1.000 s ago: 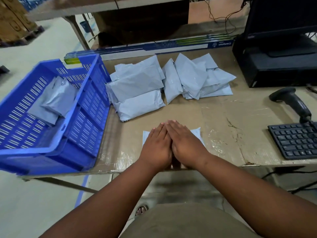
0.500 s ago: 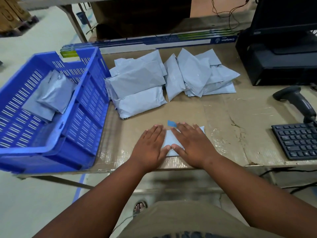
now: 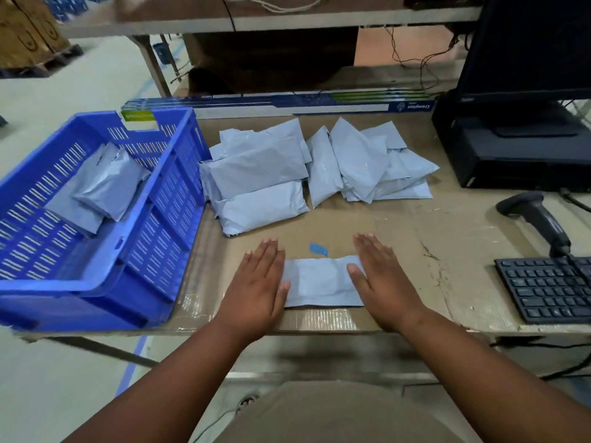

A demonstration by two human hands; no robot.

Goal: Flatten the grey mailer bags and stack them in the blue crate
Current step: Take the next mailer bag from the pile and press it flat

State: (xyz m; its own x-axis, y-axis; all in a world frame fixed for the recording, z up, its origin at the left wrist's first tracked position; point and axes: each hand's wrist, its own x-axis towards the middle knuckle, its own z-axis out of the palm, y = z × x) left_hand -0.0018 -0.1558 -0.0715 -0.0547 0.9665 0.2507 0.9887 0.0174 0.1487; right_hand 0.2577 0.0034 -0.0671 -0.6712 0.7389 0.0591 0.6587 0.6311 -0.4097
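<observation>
A grey mailer bag [image 3: 319, 281] lies flat near the table's front edge. My left hand [image 3: 257, 287] presses its left end with straight fingers, and my right hand [image 3: 382, 279] presses its right end the same way. The blue crate [image 3: 163, 199] stands at the left, partly over the table edge, with two grey mailers [image 3: 102, 183] inside. Behind the hands lie two heaps of puffy grey mailers, one beside the crate [image 3: 259, 177] and one further right [image 3: 367, 164].
A black keyboard [image 3: 550, 287] and a barcode scanner [image 3: 540, 219] sit at the right, with a monitor on a black box [image 3: 518, 148] behind them. A long blue carton [image 3: 287, 105] runs along the table's back edge. A small blue scrap [image 3: 318, 250] lies just beyond the flat mailer.
My hands started together over the middle of the mailer and have slid apart to its two ends, uncovering the bag's centre and the blue scrap.
</observation>
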